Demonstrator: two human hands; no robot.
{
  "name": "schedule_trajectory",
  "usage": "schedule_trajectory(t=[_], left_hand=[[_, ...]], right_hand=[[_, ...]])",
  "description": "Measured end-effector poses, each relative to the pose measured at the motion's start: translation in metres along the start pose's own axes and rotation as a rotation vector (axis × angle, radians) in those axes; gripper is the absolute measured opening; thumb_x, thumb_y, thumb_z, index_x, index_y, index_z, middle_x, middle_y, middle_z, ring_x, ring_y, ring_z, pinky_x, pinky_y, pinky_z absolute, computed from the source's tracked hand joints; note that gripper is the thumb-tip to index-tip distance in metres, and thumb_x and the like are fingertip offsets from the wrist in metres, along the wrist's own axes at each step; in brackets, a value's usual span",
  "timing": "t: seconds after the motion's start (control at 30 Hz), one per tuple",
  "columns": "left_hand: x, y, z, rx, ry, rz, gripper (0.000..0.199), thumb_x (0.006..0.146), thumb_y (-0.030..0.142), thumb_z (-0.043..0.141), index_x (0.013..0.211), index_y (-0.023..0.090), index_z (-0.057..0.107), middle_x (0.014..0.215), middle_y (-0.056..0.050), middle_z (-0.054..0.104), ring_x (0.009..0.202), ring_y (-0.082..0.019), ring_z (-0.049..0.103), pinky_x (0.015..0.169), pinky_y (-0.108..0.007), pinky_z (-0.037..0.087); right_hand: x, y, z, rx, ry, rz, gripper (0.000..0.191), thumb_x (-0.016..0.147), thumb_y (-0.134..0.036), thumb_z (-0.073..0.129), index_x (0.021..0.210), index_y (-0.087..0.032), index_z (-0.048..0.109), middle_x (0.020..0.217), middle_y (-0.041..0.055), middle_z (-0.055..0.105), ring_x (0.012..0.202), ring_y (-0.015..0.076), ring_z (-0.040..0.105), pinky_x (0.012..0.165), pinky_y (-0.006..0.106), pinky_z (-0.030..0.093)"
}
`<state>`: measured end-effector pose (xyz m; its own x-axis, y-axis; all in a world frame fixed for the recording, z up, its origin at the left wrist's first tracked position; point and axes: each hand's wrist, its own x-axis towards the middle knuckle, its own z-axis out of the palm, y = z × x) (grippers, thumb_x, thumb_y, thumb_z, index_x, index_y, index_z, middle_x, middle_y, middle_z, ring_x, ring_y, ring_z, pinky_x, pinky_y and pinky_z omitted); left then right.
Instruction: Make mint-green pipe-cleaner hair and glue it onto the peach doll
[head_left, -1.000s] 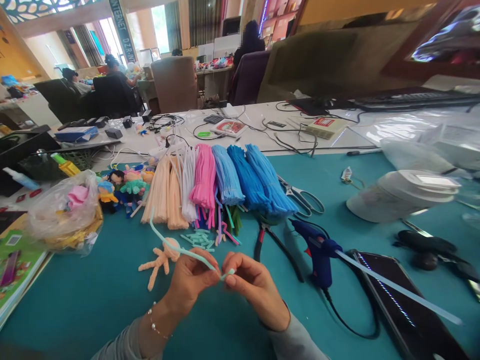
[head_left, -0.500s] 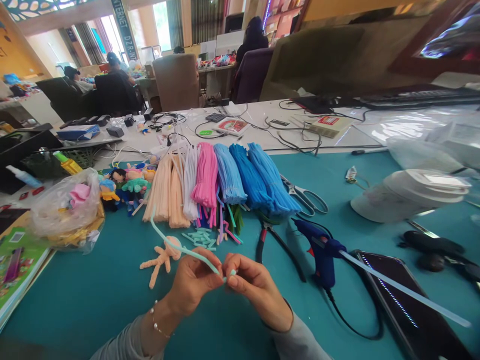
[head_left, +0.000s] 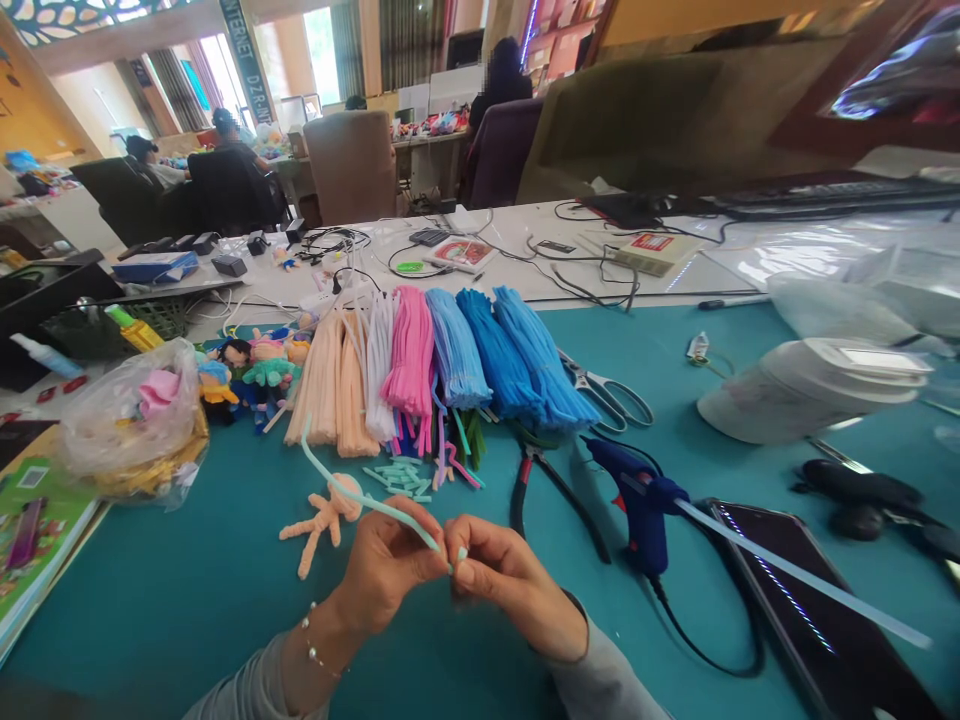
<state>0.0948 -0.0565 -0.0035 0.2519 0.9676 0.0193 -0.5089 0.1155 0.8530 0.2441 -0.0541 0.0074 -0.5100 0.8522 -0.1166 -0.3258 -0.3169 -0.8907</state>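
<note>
A long mint-green pipe cleaner [head_left: 345, 485] runs from the upper left into my left hand [head_left: 386, 565], whose thumb and fingers pinch it near its end. My right hand [head_left: 506, 575] is closed on that short bent end, which shows between thumb and forefinger. The fingertips of both hands meet over the mat. Just left of my left hand lies a peach pipe-cleaner figure [head_left: 322, 522] with a round head and limbs. Several short mint pieces [head_left: 401, 477] are scattered behind my hands.
Bundles of peach, white, pink [head_left: 409, 350] and blue pipe cleaners [head_left: 536, 350] lie behind. To the right are pliers [head_left: 562, 490], scissors [head_left: 611, 390], a blue glue gun [head_left: 637, 500], a phone [head_left: 825, 620] and a white lidded cup [head_left: 810, 390]. A plastic bag [head_left: 131, 425] sits left.
My right fingers have turned slightly, shifting the short end of the mint pipe cleaner. My left hand has barely moved.
</note>
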Motion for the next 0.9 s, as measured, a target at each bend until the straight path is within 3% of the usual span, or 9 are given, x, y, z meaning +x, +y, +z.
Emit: schedule_trajectory(t=[0.27, 0.53, 0.77, 0.9], left_hand=[[0.000, 0.002, 0.000, 0.036, 0.072, 0.011, 0.027, 0.062, 0.029, 0.085, 0.074, 0.018, 0.063, 0.063, 0.002, 0.065, 0.060, -0.012, 0.058, 0.057, -0.024, 0.046], [-0.001, 0.002, 0.001, 0.092, 0.071, 0.014, 0.027, 0.062, 0.030, 0.084, 0.075, 0.018, 0.063, 0.063, 0.001, 0.065, 0.059, -0.014, 0.060, 0.057, -0.027, 0.048], [0.000, 0.000, 0.001, 0.122, 0.103, 0.004, 0.029, 0.060, 0.032, 0.085, 0.072, 0.017, 0.064, 0.062, 0.001, 0.063, 0.059, -0.012, 0.057, 0.056, -0.024, 0.045], [0.004, -0.002, 0.001, 0.107, 0.106, 0.014, 0.030, 0.058, 0.034, 0.086, 0.071, 0.017, 0.064, 0.060, 0.002, 0.062, 0.057, -0.012, 0.055, 0.055, -0.024, 0.044]], right_hand=[[0.001, 0.003, 0.002, -0.027, 0.113, -0.063, 0.039, 0.066, -0.051, 0.079, 0.067, -0.017, 0.059, 0.066, -0.0036, 0.053, 0.052, 0.0075, 0.050, 0.051, 0.021, 0.045], [-0.001, 0.001, -0.001, -0.079, 0.246, -0.131, 0.041, 0.064, -0.054, 0.079, 0.075, -0.018, 0.062, 0.060, -0.0032, 0.056, 0.050, 0.0101, 0.052, 0.052, 0.024, 0.044], [0.006, 0.001, -0.006, -0.108, 0.280, -0.209, 0.039, 0.072, -0.051, 0.075, 0.063, -0.017, 0.059, 0.059, -0.0026, 0.053, 0.049, 0.0096, 0.050, 0.051, 0.025, 0.041], [0.000, -0.002, -0.021, -0.068, 0.322, -0.326, 0.047, 0.067, -0.061, 0.072, 0.056, -0.021, 0.050, 0.053, -0.0040, 0.042, 0.046, 0.0115, 0.042, 0.046, 0.027, 0.038]])
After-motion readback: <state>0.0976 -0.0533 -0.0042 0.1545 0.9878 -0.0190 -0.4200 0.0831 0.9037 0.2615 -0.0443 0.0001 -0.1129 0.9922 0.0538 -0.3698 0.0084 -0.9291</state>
